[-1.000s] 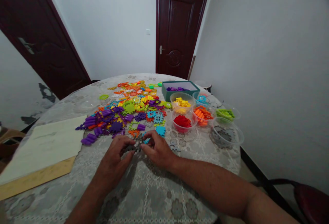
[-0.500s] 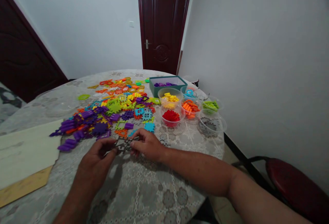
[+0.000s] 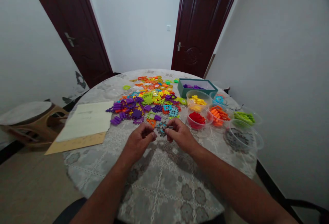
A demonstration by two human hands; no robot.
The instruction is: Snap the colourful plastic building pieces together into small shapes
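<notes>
The grip of the right hand (image 3: 181, 135) pinches a small dark grey notched plastic piece (image 3: 161, 128) just above the patterned tabletop (image 3: 164, 183). The left hand (image 3: 140, 141) curls narrow beside the piece; I cannot tell whether it holds it. A heap of multicoloured plastic pieces (image 3: 147, 102) lies beyond.

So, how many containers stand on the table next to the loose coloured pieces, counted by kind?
Clear plastic bowls: 6
Teal box: 1
Total: 7
</notes>
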